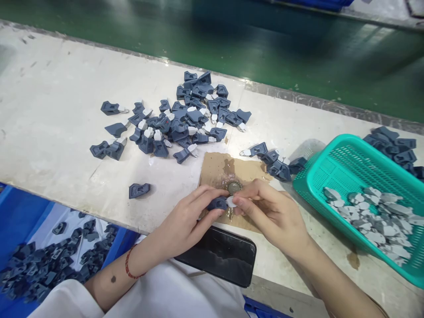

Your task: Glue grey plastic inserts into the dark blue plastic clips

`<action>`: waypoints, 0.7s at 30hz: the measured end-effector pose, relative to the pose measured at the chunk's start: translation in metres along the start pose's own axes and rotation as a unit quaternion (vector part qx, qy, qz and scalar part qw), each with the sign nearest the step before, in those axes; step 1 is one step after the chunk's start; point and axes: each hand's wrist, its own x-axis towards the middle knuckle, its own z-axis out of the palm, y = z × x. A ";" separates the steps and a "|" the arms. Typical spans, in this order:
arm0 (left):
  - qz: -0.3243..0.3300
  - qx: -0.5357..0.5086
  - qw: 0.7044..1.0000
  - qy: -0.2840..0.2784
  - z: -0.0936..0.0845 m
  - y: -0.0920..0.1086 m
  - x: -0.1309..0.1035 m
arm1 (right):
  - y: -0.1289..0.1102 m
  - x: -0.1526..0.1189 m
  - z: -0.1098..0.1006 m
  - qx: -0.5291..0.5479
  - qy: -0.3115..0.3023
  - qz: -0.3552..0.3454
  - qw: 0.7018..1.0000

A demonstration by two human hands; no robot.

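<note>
Pale surface (66, 145), worn and spotted, running along a glossy green strip (132, 42). Upon it, centre: one heap (179, 126) of blue parts, many with white ends attached, a few strays at its left. Nearer the person: one lone part (139, 191), no white end visible. Right of centre: a small cluster (276, 167), beside a green basket (359, 150) holding loose white bits (374, 212); beyond the basket, a further blue group (392, 145). Lower left: a blue bin (20, 207), with many dark parts (46, 265) inside. Before the person: a sheet of brown card (212, 170), stained, bearing a round disc (234, 187); at its near edge, a dark-screened phone (228, 256). Left hand (188, 216), red cord (129, 264) at the wrist: grip pinching a blue part (217, 203) between thumb and fingers, over the card. Right hand (278, 216): grip pinching a white piece (231, 202), which meets the right end of that part. Step in hand, by judgement: fitting piece to part; whether it is seated cannot be told. Next move, by judgement, calls for a steady left pinch, the two ends kept in line, and a measured press from the right.
</note>
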 end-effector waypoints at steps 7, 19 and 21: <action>0.010 -0.008 1.000 0.011 0.001 -0.004 -0.001 | -0.005 0.000 0.005 0.063 0.020 0.027 0.997; -0.007 -0.031 0.999 0.024 0.001 -0.003 -0.001 | -0.007 0.003 -0.001 0.220 0.054 0.076 0.971; -0.013 -0.041 0.999 0.023 0.000 -0.003 -0.001 | -0.006 0.003 -0.002 0.213 0.044 0.086 0.972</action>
